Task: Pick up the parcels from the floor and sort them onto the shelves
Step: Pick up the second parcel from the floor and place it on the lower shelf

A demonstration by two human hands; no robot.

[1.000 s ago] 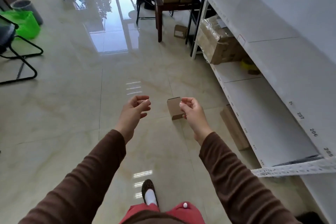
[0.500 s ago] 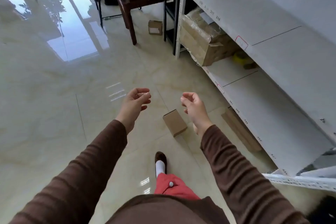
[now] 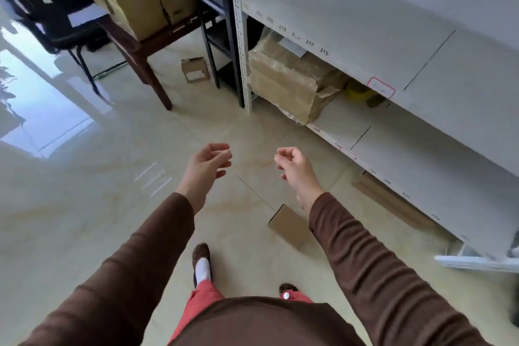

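A small brown cardboard parcel (image 3: 288,225) lies on the tiled floor just below my right forearm. Farther off, a second small parcel (image 3: 195,70) with a white label lies on the floor beside the shelf post. My left hand (image 3: 206,166) and my right hand (image 3: 293,167) hang in the air above the floor, fingers loosely curled and apart, both holding nothing. The white shelves (image 3: 351,25) with numbered edges run along the right wall. A large taped cardboard box (image 3: 292,84) sits on the lower shelf.
A dark wooden table (image 3: 146,45) carrying cardboard boxes (image 3: 134,5) stands at the back, with a black chair (image 3: 56,22) to its left. A flat cardboard piece (image 3: 393,202) lies under the lowest shelf. A yellow tape roll (image 3: 358,91) rests on the lower shelf.
The view has moved forward toward the shelves. The small parcel that appeared beside my right hand's fingers now lies lower in view, under my right forearm. Both hands stay empty.
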